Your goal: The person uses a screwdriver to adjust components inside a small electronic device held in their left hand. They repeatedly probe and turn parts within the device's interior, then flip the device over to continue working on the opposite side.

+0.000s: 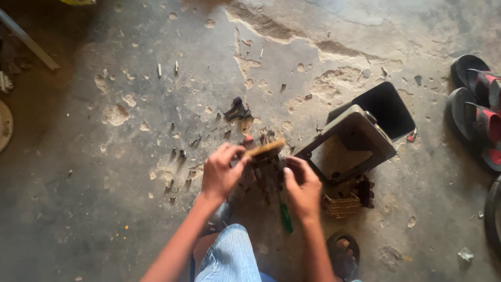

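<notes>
The dark metal part (267,169) sits between your two hands, held just above the cracked concrete floor (130,198) in front of your knee. Your left hand (222,172) is closed around a wooden-handled brush (265,148), fingers curled on the handle, with the brush lying across the top of the part. Your right hand (302,189) grips the part's right side with bent fingers; how firmly, the blur won't let you judge. A sound approach, I'd say, is to keep the right hand steady so the part doesn't twist, and to work the brush in short strokes away from your fingers. A green-handled screwdriver (285,216) lies on the floor just under your right wrist. To the right, near that hand, stands an open grey metal housing (360,138) with a slatted brown block (342,204) at its foot. Small bits of debris are scattered on the floor to your left, and sandals (477,107) rest well apart at the right edge.
</notes>
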`<action>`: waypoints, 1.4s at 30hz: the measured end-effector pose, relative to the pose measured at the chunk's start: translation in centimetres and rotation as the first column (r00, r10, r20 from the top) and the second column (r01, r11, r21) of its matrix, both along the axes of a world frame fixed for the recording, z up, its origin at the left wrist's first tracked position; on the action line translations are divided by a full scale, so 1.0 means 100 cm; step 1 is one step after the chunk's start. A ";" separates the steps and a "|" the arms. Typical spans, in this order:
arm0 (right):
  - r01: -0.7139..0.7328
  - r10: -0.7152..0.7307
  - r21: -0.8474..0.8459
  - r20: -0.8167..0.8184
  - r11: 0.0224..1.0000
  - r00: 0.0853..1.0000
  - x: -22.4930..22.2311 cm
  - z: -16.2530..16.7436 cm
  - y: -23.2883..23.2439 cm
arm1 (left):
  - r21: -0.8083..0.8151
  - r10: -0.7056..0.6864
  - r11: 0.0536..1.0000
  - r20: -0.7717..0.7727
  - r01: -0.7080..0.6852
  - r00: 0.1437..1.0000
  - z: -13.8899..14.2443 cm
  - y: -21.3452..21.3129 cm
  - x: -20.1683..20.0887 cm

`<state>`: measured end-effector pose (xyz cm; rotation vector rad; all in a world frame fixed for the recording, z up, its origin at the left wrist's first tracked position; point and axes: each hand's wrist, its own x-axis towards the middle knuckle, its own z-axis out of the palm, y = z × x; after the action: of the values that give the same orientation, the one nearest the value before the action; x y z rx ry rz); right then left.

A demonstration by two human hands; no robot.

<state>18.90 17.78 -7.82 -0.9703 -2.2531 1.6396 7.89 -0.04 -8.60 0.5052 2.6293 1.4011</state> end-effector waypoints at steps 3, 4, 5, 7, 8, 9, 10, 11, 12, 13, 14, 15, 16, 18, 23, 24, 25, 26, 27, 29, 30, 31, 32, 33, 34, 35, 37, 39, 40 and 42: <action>-0.084 0.068 -0.145 -0.111 0.986 0.991 0.010 0.002 0.015 | 0.012 0.002 1.000 -0.139 -0.001 0.990 -0.011 0.002 -0.023; -0.113 0.086 -0.194 -0.141 0.974 0.986 0.011 0.004 0.016 | -0.001 0.002 1.000 -0.159 -0.002 0.987 -0.013 0.004 -0.029; -0.102 0.088 -0.153 -0.095 0.983 0.992 0.010 0.008 0.016 | -0.014 0.002 1.000 -0.181 -0.004 0.983 -0.015 0.005 -0.035; -0.084 0.084 -0.074 -0.006 0.994 0.996 0.007 0.018 0.010 | 0.011 -0.007 1.000 -0.129 0.008 0.992 -0.015 0.007 -0.040; -0.132 0.139 0.140 -0.040 0.981 0.989 0.006 0.025 0.004 | 0.022 -0.013 1.000 -0.097 0.015 0.995 -0.015 0.008 -0.041; -0.166 0.199 0.350 -0.060 0.922 0.978 0.003 0.032 -0.001 | 0.011 -0.012 1.000 -0.073 0.012 0.997 -0.015 0.008 -0.041; -0.185 0.262 0.546 -0.066 0.818 0.963 -0.001 0.039 -0.004 | 0.001 -0.011 1.000 -0.050 0.011 0.999 -0.014 0.008 -0.041; -0.223 0.319 0.597 -0.059 0.771 0.946 -0.008 0.045 -0.003 | -0.008 -0.008 1.000 -0.027 0.008 1.000 -0.014 0.008 -0.041; -0.262 0.379 0.644 -0.047 0.719 0.924 -0.015 0.050 -0.001 | 0.014 -0.032 0.999 -0.069 0.033 0.997 -0.014 0.008 -0.041; -0.298 0.437 0.687 -0.032 0.663 0.899 -0.023 0.052 0.003 | 0.032 -0.053 0.998 -0.113 0.057 0.992 -0.014 0.007 -0.042; -0.382 0.498 0.648 0.005 0.659 0.867 -0.032 0.054 0.010 | 0.047 -0.074 0.996 -0.158 0.082 0.985 -0.014 0.006 -0.043; -0.464 0.557 0.604 0.039 0.648 0.829 -0.041 0.055 0.021 | 0.051 -0.079 0.995 -0.150 0.087 0.986 -0.014 0.006 -0.044; -0.542 0.615 0.557 0.068 0.630 0.785 -0.046 0.055 0.030 | 0.057 -0.083 0.994 -0.142 0.092 0.986 -0.014 0.006 -0.045; -0.593 0.648 0.547 0.117 0.591 0.753 -0.051 0.052 0.042 | 0.076 -0.083 0.993 -0.149 0.095 0.985 -0.015 0.007 -0.045; -0.566 0.656 0.614 0.101 0.550 0.748 -0.051 0.042 0.043 | 0.058 -0.064 0.996 -0.153 0.074 0.986 -0.016 0.008 -0.043; -0.553 0.645 0.620 0.097 0.556 0.758 -0.051 0.042 0.040 | 0.049 -0.060 0.997 -0.143 0.068 0.988 -0.016 0.007 -0.043; -0.540 0.632 0.627 0.096 0.561 0.769 -0.051 0.042 0.039 | 0.042 -0.057 0.997 -0.132 0.063 0.990 -0.016 0.008 -0.044; -0.545 0.617 0.587 0.097 0.598 0.781 -0.050 0.044 0.037 | 0.037 -0.053 0.998 -0.122 0.058 0.991 -0.015 0.009 -0.045; -0.547 0.602 0.548 0.097 0.632 0.793 -0.049 0.046 0.036 | 0.026 -0.042 0.999 -0.120 0.045 0.992 -0.014 0.011 -0.045; -0.521 0.584 0.526 0.057 0.672 0.810 -0.045 0.050 0.036 | 0.002 -0.018 1.000 -0.117 0.018 0.993 -0.008 0.015 -0.043; -0.497 0.581 0.539 0.017 0.680 0.813 -0.041 0.051 0.035 | -0.017 -0.031 0.999 -0.055 0.030 0.998 -0.004 0.016 -0.039; -0.475 0.580 0.550 -0.022 0.687 0.814 -0.035 0.051 0.034 | -0.034 -0.041 0.999 0.009 0.041 0.999 0.000 0.018 -0.032; -0.463 0.514 0.427 -0.003 0.777 0.858 -0.029 0.051 0.032 | -0.052 -0.052 0.997 0.070 0.056 0.996 0.004 0.020 -0.025; -0.433 0.445 0.293 0.029 0.853 0.895 -0.021 0.049 0.031 | -0.021 -0.080 0.997 -0.044 0.080 0.996 0.009 0.019 -0.013; -0.385 0.378 0.151 0.079 0.910 0.923 -0.011 0.048 0.029 | 0.006 -0.106 0.994 -0.149 0.108 0.983 0.013 0.016 0.003; -0.318 0.315 0.056 0.056 0.947 0.948 -0.002 0.046 0.030 | 0.031 -0.128 0.990 -0.248 0.139 0.960 0.017 0.013 0.018; -0.163 0.168 -0.124 0.030 0.979 0.985 0.014 0.044 0.040 | -0.014 -0.188 0.981 -0.307 0.193 0.933 0.019 0.007 0.037; -0.053 0.087 -0.239 0.132 0.970 0.987 0.021 0.040 0.051 | -0.057 -0.224 0.974 -0.360 0.218 0.906 0.015 0.005 0.046; 0.004 0.051 -0.291 0.184 0.957 0.982 0.023 0.039 0.055 | -0.079 -0.229 0.973 -0.379 0.215 0.897 0.013 0.005 0.048; 0.137 -0.016 -0.363 0.318 0.922 0.948 0.020 0.036 0.061 | -0.102 -0.245 0.970 -0.421 0.223 0.874 0.008 0.006 0.047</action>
<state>20.86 23.89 -4.19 -1.4840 -2.0711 2.0623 12.56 0.61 -7.81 1.2101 2.7867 1.2597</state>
